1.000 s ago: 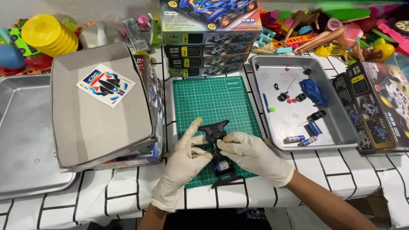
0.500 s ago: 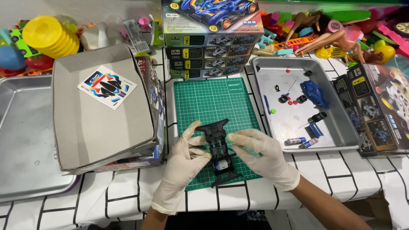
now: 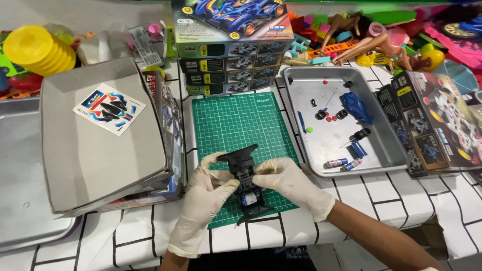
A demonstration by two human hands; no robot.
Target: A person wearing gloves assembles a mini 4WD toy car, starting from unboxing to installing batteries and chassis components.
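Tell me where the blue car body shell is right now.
Head view, right side: the blue car body shell lies in the metal tray, near the small black wheels, right of the green cutting mat.

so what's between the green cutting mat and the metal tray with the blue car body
In the head view, only a narrow strip of the white black-lined tablecloth separates the green cutting mat from the metal tray holding the blue car body; nothing rests on it.

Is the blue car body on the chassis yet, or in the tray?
In the tray: blue car body lies in the metal tray; both hands hold the bare black chassis.
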